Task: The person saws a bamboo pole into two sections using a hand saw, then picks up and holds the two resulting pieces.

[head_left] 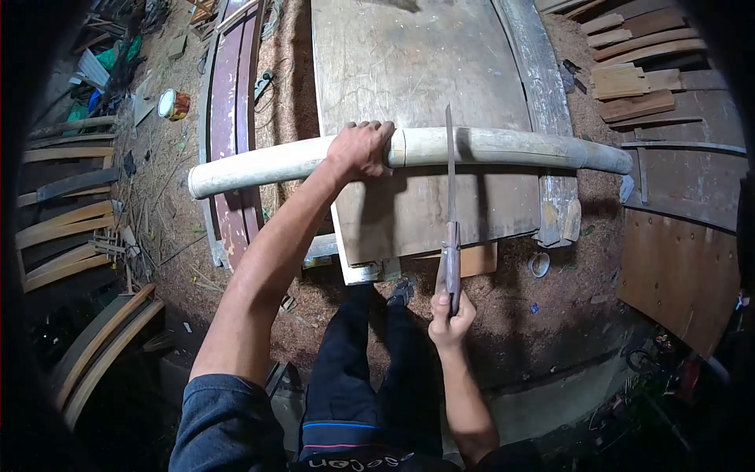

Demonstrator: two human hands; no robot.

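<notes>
Bamboo pole (503,148): pale cream, ringed, seemingly bowed, laid across the bench (425,63). Left hand (362,149) clamped over the pole; right hand (452,316), beyond the bench's near edge, grasping a saw (451,256), blade crossing the pole, contact unclear.

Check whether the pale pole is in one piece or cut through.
In one piece: the pale pole continues past the saw with no gap showing. Whether cutting has begun, I cannot tell.

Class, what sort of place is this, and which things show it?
Probably a woodworking yard or workshop: a handsaw is held over a bamboo pole, what look like wood shavings lie underfoot, and cut boards lie at the picture's upper right.
</notes>
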